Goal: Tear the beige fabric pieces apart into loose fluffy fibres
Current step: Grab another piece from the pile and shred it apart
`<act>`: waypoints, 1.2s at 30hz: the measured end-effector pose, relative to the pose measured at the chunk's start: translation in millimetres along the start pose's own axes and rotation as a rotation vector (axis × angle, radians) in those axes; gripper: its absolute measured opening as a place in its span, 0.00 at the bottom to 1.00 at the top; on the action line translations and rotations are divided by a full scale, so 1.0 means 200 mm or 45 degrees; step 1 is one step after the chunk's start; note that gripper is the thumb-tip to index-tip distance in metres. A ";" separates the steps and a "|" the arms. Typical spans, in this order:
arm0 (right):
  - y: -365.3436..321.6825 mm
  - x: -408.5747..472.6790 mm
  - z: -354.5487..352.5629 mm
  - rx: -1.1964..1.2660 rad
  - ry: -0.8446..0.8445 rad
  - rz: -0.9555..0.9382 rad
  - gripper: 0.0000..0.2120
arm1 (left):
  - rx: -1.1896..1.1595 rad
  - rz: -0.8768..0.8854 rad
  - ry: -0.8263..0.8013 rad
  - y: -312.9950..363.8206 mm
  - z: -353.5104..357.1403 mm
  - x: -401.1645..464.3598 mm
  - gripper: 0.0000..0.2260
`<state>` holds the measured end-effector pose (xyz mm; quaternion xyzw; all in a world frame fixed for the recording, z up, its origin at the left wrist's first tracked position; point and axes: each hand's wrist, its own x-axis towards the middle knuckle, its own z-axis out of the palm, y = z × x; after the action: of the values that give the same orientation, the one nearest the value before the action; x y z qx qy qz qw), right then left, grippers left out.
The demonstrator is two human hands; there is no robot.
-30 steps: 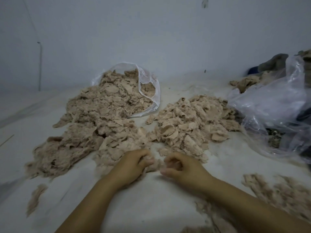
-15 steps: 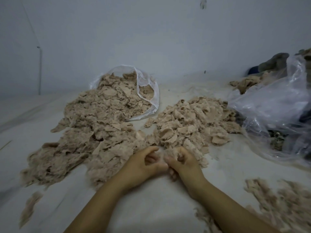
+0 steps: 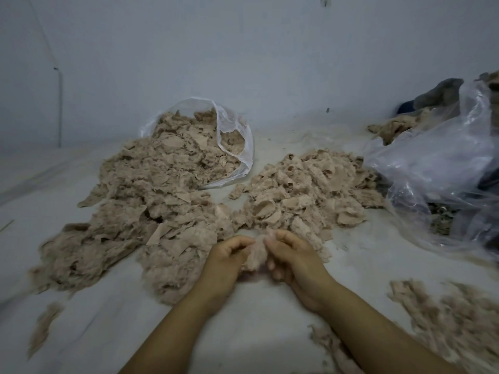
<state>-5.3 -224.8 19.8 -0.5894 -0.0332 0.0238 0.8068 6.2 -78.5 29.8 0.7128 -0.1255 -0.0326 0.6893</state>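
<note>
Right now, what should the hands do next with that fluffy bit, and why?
Probably pull apart sideways. The left hand and right hand both pinch one beige tuft between them, close together, and it looks bunched rather than loose. Spreading the hands should tease it into fibres.

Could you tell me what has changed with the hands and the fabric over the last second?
The left hand and right hand came together from slightly apart and rose a little, and both now grip one beige tuft between them, drawn up more plainly than before. The fabric heaps, the open plastic bag and the crumpled bag on the right stayed where they were.
</note>
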 end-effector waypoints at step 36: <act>-0.05 -0.08 0.03 -0.444 -0.259 -0.060 0.15 | -0.537 -0.172 0.148 0.00 -0.11 0.02 0.08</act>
<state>-21.7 -222.2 30.2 -0.7138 -0.1320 0.0583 0.6853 15.9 -58.1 30.9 0.5605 -0.0278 -0.0629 0.8253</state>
